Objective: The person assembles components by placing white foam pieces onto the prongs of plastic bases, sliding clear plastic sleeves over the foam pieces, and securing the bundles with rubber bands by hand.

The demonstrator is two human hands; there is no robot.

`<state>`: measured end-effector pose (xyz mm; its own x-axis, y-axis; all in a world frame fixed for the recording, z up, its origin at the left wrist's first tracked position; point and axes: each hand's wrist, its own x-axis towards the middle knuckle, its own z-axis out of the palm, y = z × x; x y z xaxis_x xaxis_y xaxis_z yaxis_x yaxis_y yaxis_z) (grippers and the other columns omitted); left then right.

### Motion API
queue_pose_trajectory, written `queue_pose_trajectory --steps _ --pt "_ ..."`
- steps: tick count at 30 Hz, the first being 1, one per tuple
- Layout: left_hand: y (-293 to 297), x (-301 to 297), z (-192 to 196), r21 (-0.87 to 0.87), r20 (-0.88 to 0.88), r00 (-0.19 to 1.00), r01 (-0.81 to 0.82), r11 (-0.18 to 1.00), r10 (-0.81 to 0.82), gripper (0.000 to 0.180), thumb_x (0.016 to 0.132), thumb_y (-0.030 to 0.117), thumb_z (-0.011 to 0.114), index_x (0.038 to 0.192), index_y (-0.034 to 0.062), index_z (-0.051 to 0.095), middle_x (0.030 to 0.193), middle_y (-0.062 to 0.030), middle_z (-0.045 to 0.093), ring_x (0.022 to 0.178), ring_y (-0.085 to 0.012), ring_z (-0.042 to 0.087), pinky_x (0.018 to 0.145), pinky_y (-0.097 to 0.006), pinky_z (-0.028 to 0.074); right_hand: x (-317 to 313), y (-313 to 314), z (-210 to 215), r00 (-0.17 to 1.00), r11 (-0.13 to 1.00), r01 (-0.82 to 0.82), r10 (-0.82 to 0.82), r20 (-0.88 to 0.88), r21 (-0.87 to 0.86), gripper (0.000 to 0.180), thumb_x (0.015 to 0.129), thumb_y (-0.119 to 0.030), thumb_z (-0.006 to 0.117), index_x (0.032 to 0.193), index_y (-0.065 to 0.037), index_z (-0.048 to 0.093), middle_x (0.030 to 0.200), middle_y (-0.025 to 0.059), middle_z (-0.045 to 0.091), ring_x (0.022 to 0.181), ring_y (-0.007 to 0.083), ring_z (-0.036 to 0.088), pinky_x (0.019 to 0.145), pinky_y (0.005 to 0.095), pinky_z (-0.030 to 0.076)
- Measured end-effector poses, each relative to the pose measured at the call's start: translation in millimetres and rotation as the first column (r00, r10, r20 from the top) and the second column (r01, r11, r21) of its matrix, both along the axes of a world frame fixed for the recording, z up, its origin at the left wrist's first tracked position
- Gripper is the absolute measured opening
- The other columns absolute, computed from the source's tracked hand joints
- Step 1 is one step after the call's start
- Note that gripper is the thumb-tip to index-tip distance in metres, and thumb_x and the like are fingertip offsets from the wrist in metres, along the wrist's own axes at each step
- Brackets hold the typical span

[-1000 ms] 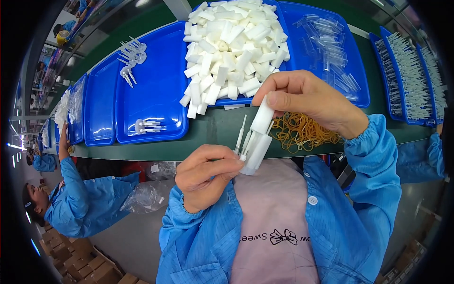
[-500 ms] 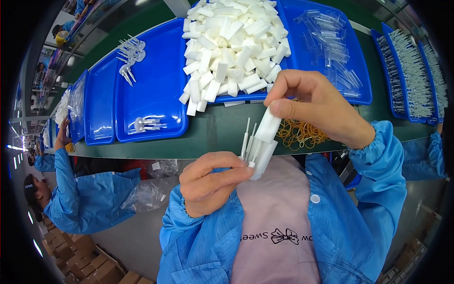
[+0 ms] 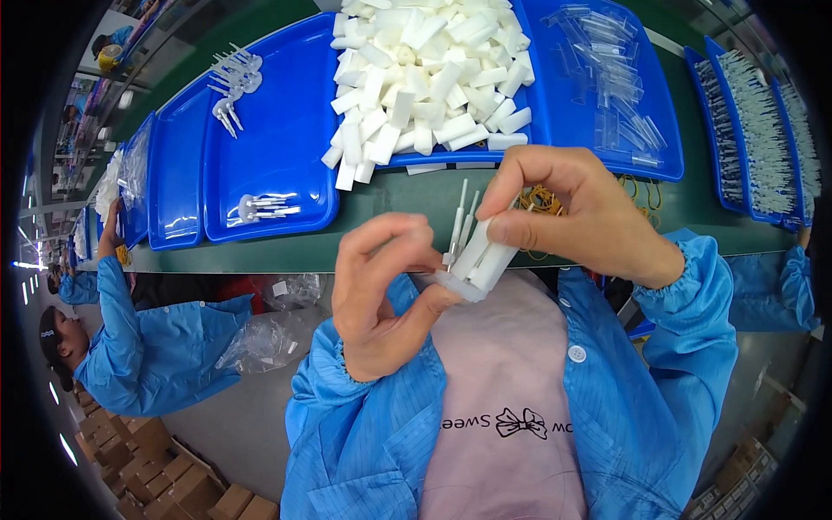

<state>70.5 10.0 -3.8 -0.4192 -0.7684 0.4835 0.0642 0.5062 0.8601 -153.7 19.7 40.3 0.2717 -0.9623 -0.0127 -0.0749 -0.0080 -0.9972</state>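
Observation:
In front of my chest, my left hand [image 3: 379,299] is closed, with thumb and fingers gripping a whitish, disc-like base [image 3: 464,287]. Thin white rods [image 3: 458,224] with slender tips rise out of it. My right hand [image 3: 581,212] pinches a white foam block [image 3: 495,263] between thumb and index finger. The block's lower end meets the base beside the bare rods. Another thin tip shows near my right fingers. Whether a rod runs inside the foam is hidden.
A heap of white foam blocks [image 3: 433,82] fills the middle blue tray. Clear plastic tubes [image 3: 611,82] lie in the right tray; rodded pieces [image 3: 267,207] lie in the left one. Yellow rubber bands [image 3: 542,199] sit behind my right hand. Filled racks [image 3: 754,130] stand far right; a person [image 3: 156,347] works left.
My right hand has come down with the foam block, which now reaches the base. My left thumb has shifted under the base, and its fingers have lifted. The view has shifted slightly.

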Motion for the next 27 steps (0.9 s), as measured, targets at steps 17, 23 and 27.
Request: queue_pose_trajectory --steps 17,23,27 --pt "-31.8 44.7 -24.2 0.267 -0.139 0.928 -0.3 0.916 0.345 0.024 0.091 0.006 0.06 0.114 -0.0009 0.058 0.114 -0.0108 0.061 0.104 -0.0183 0.059 0.093 -0.032 0.047 17.4 -45.8 -44.1 0.59 0.637 -0.403 -0.369 -0.719 -0.657 0.029 0.075 -0.01 0.062 0.104 -0.01 0.065 0.123 0.0088 0.056 0.117 0.0256 0.051 0.101 0.0478 0.036" --pt "-33.0 51.5 -25.5 0.351 -0.234 0.883 -0.313 0.882 0.407 0.028 0.094 0.012 0.058 0.118 -0.0008 0.055 0.116 -0.0121 0.06 0.109 -0.0212 0.059 0.096 -0.035 0.047 45.4 -66.9 -76.2 -0.025 0.578 -0.736 -0.545 -0.838 -0.353 0.027 0.084 -0.019 0.056 0.11 -0.015 0.064 0.147 0.0061 0.035 0.14 0.0247 0.026 0.116 0.0506 0.018" --pt "-33.7 53.2 -26.0 0.348 -0.234 0.899 -0.279 0.895 0.371 0.027 0.094 0.011 0.058 0.118 -0.0012 0.055 0.114 -0.0116 0.061 0.105 -0.0191 0.06 0.091 -0.033 0.048 43.6 -65.6 -71.2 -0.038 0.538 -0.789 -0.524 -0.851 -0.296 0.02 0.084 -0.02 0.056 0.101 -0.014 0.064 0.149 0.0053 0.033 0.14 0.0248 0.024 0.116 0.0515 0.016"
